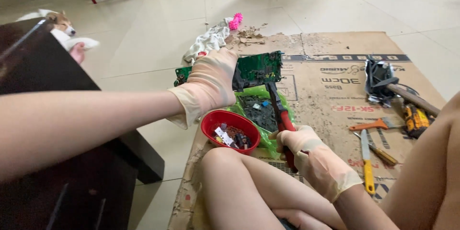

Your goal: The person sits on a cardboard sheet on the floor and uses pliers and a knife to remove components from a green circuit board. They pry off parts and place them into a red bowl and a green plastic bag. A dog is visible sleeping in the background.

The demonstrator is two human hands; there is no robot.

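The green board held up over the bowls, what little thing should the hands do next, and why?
Probably squeeze the pliers in the right hand: their tips already touch the lower edge of the green board, the left hand holds it, and a red bowl sits below.

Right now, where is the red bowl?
In the head view, the red bowl sits on the cardboard sheet left of centre, beside the green bag, below the gloved left hand.
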